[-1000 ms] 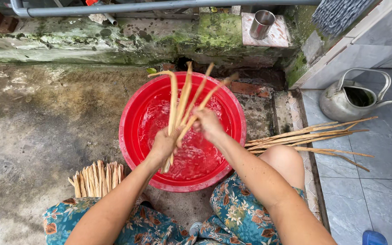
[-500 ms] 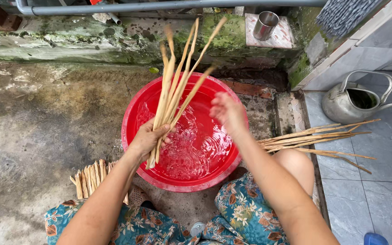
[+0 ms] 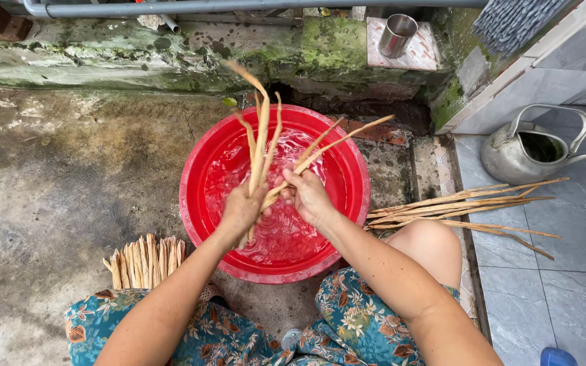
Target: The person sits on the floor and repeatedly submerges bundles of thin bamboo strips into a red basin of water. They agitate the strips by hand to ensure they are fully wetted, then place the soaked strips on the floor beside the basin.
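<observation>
Left hand: the left hand (image 3: 242,209) is closed around the lower part of a bunch of long, thin, tan plant stalks (image 3: 262,139), held over the water.
Right hand: the right hand (image 3: 308,196) sits just beside the left one, its fingers curled round a few of the same stalks, which splay up and away from it.
Stalks in hand: they fan out above both hands, some upright, some leaning toward the far right; their lower ends dip below the left hand toward the water.
Basin: a round red plastic basin (image 3: 198,203) holding rippled water lies directly under both hands, on the ground.
Cut bundle: a short bundle of pale, evenly cut stalk pieces (image 3: 145,259) lies on the ground near the left forearm, just outside the basin.
Loose stalks: a sheaf of long thin tan stalks (image 3: 462,205) lies flat beyond the right arm, close to the bare knee (image 3: 428,247), reaching onto grey floor tiles (image 3: 564,285).
Kettle: a dull metal kettle with a hoop handle (image 3: 534,149) stands on the tiles, further out past that sheaf.
Cup: a small steel cup (image 3: 397,35) stands on a tile, beyond the basin.
Ground: wet, stained concrete (image 3: 55,176) spreads out from the left hand's side; a mossy ledge (image 3: 171,57) runs beyond the basin.
Clothing: blue flowered fabric (image 3: 347,325) covers the lap below both arms.
</observation>
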### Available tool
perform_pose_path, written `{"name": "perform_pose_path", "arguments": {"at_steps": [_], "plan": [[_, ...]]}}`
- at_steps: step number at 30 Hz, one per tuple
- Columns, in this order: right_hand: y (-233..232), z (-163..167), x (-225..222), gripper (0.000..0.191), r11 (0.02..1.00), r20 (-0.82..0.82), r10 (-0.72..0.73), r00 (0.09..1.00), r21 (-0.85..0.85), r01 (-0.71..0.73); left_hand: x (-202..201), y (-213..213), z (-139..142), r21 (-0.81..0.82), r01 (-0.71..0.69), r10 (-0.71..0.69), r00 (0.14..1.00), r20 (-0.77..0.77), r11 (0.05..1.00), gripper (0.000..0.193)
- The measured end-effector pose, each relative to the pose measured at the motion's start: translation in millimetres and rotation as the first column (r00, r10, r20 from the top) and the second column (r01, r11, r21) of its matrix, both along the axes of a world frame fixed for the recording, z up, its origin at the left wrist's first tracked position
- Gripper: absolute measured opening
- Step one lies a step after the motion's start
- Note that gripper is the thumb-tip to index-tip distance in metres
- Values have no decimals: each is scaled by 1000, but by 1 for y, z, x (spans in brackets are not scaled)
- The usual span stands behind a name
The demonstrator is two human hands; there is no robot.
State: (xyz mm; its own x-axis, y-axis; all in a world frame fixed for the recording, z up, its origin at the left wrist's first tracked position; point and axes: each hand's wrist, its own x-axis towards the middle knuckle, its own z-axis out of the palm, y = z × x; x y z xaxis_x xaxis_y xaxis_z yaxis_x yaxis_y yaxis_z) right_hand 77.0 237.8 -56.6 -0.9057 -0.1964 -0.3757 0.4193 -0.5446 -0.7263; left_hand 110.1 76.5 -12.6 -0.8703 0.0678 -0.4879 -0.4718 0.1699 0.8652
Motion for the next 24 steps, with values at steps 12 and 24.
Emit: {"name": "perform_pose_path", "arguments": {"at_steps": [12, 24], "plan": [[163, -20, -95, 35, 722, 113, -691, 714, 76, 688, 19, -32, 39, 75, 94, -83, 986, -147, 993, 35], [-2, 9, 10, 44, 932, -67, 171, 983, 336, -139, 18, -22, 12, 107, 31, -23, 997, -76, 994, 40]]}}
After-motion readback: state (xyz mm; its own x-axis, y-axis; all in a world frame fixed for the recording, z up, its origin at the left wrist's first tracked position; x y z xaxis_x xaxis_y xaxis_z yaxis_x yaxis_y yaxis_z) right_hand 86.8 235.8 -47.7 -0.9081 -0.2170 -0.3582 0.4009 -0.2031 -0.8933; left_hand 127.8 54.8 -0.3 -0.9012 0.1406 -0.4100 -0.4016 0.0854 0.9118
